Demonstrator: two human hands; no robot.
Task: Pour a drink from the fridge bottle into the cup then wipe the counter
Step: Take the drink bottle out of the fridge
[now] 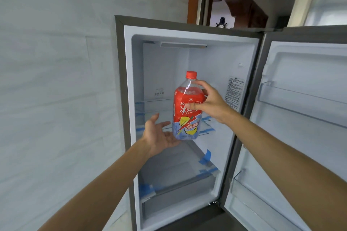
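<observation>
A large plastic ice tea bottle (187,107) with a red cap and a red, blue and yellow label is held upright in front of the open fridge (129,88). My right hand (210,103) grips its upper body from the right, thumb across the label. My left hand (159,135) lies palm up with straight fingers under the bottle's base, touching or nearly touching it. No cup is in view.
The fridge door (293,118) stands open to the right, its door shelves bare. Inside are glass shelves and a drawer with blue tape strips. A white tiled wall fills the left. A doorway shows above the fridge.
</observation>
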